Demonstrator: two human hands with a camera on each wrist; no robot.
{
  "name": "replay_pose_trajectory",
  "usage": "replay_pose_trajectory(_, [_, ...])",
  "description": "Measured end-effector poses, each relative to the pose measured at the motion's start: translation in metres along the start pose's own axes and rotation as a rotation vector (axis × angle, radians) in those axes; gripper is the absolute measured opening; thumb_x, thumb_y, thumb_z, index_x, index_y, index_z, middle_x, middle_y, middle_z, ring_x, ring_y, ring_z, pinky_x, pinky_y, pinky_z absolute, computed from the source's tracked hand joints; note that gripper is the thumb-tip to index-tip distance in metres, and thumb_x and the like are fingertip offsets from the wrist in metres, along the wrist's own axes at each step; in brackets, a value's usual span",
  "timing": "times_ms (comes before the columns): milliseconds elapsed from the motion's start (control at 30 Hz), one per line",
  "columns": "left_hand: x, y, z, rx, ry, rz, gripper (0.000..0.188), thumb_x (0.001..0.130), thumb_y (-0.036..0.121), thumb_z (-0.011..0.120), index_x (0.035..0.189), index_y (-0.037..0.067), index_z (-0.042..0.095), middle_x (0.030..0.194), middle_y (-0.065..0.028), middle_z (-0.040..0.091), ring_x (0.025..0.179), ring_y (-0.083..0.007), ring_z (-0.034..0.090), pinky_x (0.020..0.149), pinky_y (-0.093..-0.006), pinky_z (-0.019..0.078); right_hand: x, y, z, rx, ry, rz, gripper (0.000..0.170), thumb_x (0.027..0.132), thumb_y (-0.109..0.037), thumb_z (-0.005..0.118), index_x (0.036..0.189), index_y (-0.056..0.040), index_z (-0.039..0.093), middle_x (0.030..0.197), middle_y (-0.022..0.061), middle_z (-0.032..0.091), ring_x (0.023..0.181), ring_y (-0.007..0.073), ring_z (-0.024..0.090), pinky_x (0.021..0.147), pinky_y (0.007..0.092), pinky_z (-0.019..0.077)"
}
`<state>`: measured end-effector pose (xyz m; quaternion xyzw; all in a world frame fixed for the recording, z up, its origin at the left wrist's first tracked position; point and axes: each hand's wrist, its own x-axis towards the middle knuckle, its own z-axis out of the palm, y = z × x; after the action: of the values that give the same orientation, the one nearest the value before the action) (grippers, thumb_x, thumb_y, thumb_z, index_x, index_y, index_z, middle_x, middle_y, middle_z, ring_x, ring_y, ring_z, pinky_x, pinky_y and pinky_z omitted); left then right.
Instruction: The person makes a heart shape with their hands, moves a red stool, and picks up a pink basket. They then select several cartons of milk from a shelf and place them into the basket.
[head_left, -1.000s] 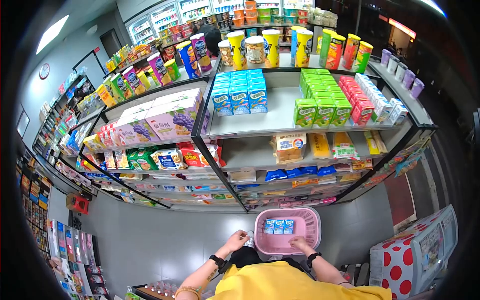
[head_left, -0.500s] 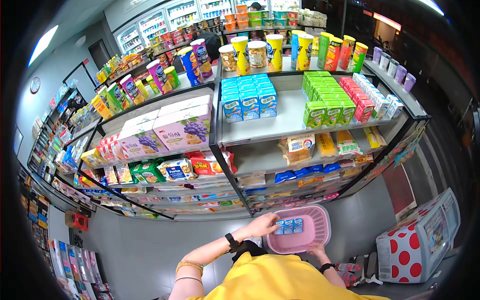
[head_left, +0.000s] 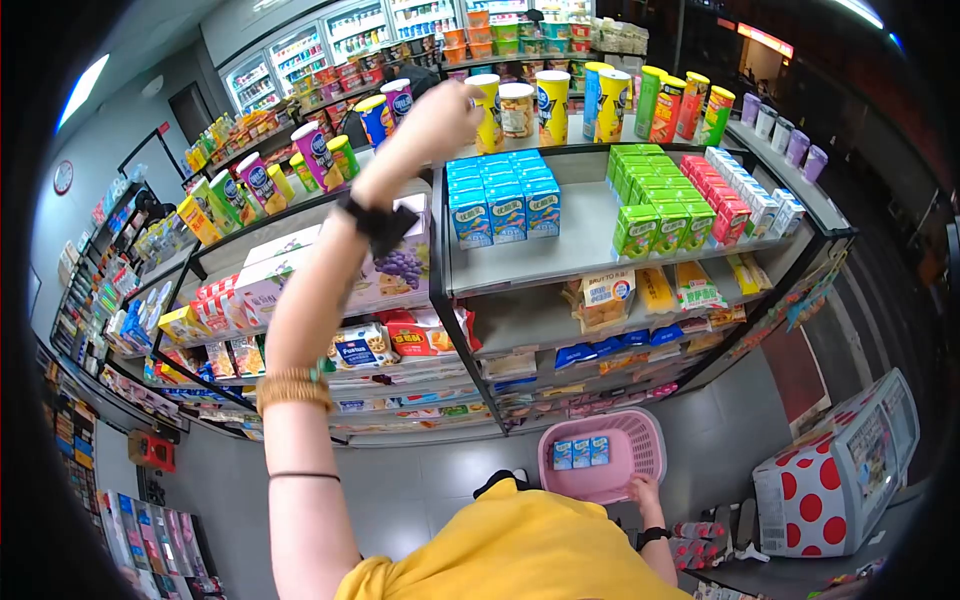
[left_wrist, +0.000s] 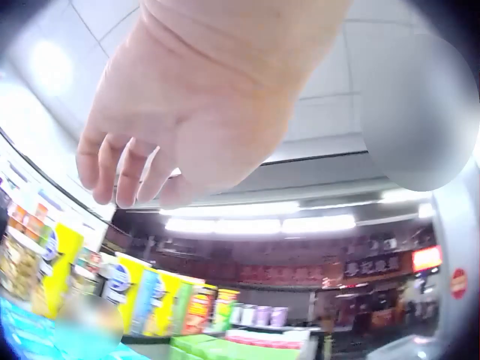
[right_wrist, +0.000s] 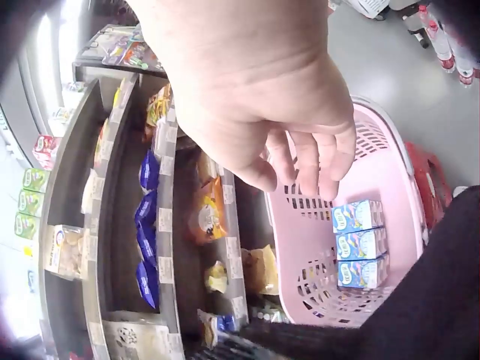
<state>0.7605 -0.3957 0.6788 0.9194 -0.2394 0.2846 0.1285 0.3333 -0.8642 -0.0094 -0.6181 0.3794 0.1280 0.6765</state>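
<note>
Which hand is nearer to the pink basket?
Right. The right hand is by the pink basket's rim; the left hand is raised well away from it, up near the snack cans.

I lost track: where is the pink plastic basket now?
In the head view, the pink plastic basket is low, right of centre, holding three blue cartons, in front of the black-framed shelves, beside the person's right hand.

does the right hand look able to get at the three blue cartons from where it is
Probably yes: the right hand looks empty at the edge of the pink basket, and nothing visible covers the three blue cartons inside.
</note>
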Motion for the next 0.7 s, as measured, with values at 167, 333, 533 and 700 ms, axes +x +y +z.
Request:
replay_pose_trajectory(167, [0.093, -0.093, 0.062, 0.269, -0.199, -0.017, 0.035, 0.084, 0.013, 0.058, 0.11, -0.009, 0.068, 0.11, -0.0266, 0.07, 0.104, -0.0386, 0.068, 0.093, -0.0441, 0.0541, -0.017, -0.01, -0.003, 0.115, 0.071, -0.019, 0.023, 0.092, -0.013, 0.062, 0.114, -0.0084, 0.063, 0.088, 0.0085, 0.072, 0.072, 0.022, 0.073, 0.058, 0.0292, 0.0569])
replay_pose_trajectory(333, [0.066, -0.046, 0.093, 0.132, -0.69, 0.084, 0.043, 0.08, 0.035, 0.076, 0.109, 0.004, 0.074, 0.108, -0.0154, 0.074, 0.101, -0.0306, 0.07, 0.088, -0.0386, 0.0548, -0.033, 0.013, -0.011, 0.19, 0.166, 0.043, 0.023, 0.089, -0.014, 0.063, 0.112, -0.0092, 0.064, 0.086, 0.0076, 0.072, 0.068, 0.0191, 0.072, 0.054, 0.0267, 0.0549])
replay_pose_trajectory(533, [0.022, -0.016, 0.1, 0.247, -0.876, 0.086, 0.088, 0.071, 0.051, 0.084, 0.139, 0.003, 0.054, 0.136, -0.0222, 0.058, 0.124, -0.034, 0.058, 0.102, -0.039, 0.049, -0.028, 0.016, -0.02, 0.198, 0.157, 0.053, 0.023, 0.091, -0.018, 0.062, 0.112, -0.0087, 0.062, 0.085, 0.008, 0.072, 0.067, 0.02, 0.072, 0.052, 0.0274, 0.0545])
replay_pose_trajectory(700, [0.014, -0.025, 0.074, 0.277, -0.929, 0.016, 0.092, 0.063, 0.043, 0.091, 0.135, -0.003, 0.055, 0.138, -0.0236, 0.057, 0.125, -0.0337, 0.058, 0.104, -0.0388, 0.0485, -0.029, -0.001, -0.021, 0.195, 0.186, 0.007, 0.024, 0.092, -0.02, 0.063, 0.113, -0.0077, 0.061, 0.085, 0.0089, 0.072, 0.069, 0.0205, 0.072, 0.052, 0.0266, 0.0543])
